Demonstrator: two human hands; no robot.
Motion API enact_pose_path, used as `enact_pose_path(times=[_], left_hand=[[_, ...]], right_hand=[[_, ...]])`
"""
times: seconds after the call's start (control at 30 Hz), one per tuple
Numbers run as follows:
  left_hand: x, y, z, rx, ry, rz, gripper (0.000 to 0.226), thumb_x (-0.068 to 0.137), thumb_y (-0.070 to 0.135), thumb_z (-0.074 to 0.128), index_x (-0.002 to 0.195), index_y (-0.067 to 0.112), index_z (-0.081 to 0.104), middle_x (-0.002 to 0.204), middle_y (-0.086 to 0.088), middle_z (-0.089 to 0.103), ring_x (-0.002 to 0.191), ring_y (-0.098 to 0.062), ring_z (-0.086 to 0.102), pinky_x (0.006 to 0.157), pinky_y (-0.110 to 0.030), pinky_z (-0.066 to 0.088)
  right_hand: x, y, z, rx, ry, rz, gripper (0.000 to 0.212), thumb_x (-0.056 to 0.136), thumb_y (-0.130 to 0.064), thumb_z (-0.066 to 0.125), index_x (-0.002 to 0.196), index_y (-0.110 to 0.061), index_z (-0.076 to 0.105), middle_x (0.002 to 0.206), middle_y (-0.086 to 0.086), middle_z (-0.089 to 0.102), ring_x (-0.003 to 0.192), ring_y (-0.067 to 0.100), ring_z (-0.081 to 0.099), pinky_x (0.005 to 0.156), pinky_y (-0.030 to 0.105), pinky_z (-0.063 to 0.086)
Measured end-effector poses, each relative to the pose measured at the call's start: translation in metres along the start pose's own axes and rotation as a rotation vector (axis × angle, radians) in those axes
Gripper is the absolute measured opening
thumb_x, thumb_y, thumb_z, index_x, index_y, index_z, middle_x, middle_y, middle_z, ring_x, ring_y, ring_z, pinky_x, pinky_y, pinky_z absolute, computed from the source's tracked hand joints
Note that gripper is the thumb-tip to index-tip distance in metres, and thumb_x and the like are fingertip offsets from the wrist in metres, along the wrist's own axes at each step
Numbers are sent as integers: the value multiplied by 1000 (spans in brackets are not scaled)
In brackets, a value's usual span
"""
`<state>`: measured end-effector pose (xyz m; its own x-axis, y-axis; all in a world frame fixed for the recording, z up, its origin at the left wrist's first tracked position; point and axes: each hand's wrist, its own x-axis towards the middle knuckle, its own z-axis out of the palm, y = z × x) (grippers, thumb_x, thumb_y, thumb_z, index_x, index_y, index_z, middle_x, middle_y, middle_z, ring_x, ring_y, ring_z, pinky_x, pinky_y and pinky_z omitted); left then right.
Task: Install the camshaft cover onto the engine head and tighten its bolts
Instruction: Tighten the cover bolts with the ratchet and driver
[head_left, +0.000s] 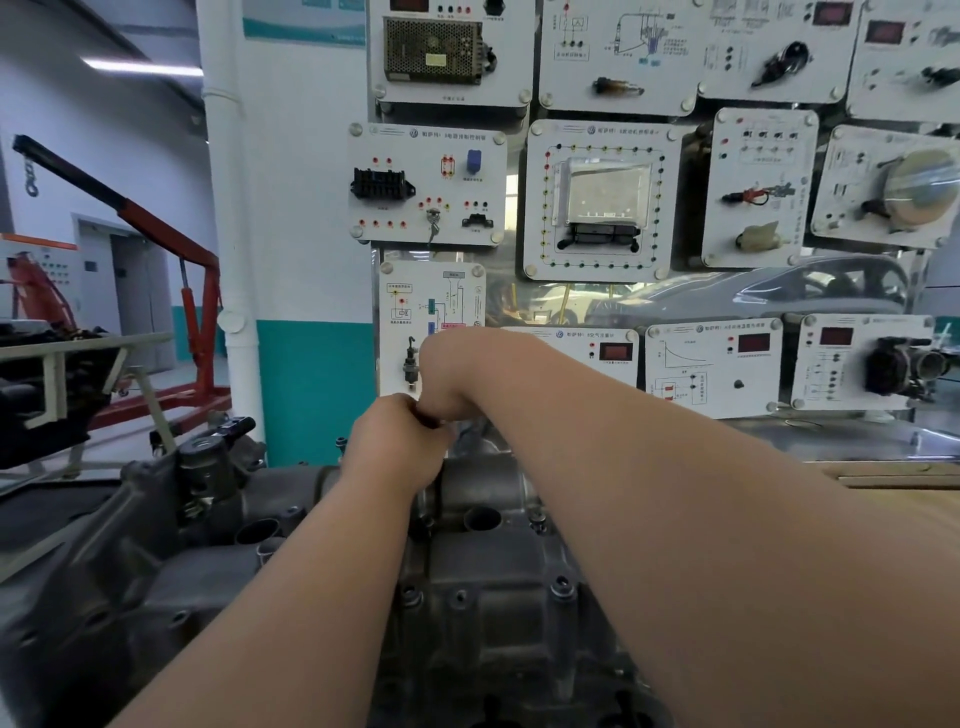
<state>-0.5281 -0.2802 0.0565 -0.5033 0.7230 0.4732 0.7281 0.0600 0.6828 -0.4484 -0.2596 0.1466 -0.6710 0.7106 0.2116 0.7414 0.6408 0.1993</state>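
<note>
The left hand (400, 436) and the right hand (451, 375) meet over the far end of the grey cast-metal camshaft cover (488, 571), both seen from behind. The left hand's fingers are curled in tight, knuckles up. The right hand is bent down at the wrist in a loose fist, and its fingertips touch the top of the left hand. Whatever they may be pinching between them is hidden, so I cannot tell what either hand holds, if anything.

The cover lies along the top of the dark grey engine head (130, 582), running away from the camera beneath both forearms. Round-headed dark bolts (563, 590) sit in its flange on either side, and an open round bore (483, 518) shows near its far end. White panels with mounted electrical parts (602, 202) hang on the wall behind, and a red engine hoist (171, 234) stands at the left.
</note>
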Motion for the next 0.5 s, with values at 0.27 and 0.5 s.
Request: enact_pose_path(times=[0.27,0.5], left_hand=[[-2,1,-2,19,9,1,11,83,29,63,75,23,63,71,-1,62,68,-20,56,51,-22,36],[-2,5,2,82,-44,-1,16,84,32,61,83,16,64,82,-5,63,75,-23,57,58,-27,39]], right_hand=[[-9,4,-5,-34,-32,-62,22,91,-29,58,77,-12,63,76,4,61,73,19,59,62,26,45],[-3,9,5,-21,27,-39,27,92,-25,55,69,-14,45,72,1,52,64,15,50,52,27,33]])
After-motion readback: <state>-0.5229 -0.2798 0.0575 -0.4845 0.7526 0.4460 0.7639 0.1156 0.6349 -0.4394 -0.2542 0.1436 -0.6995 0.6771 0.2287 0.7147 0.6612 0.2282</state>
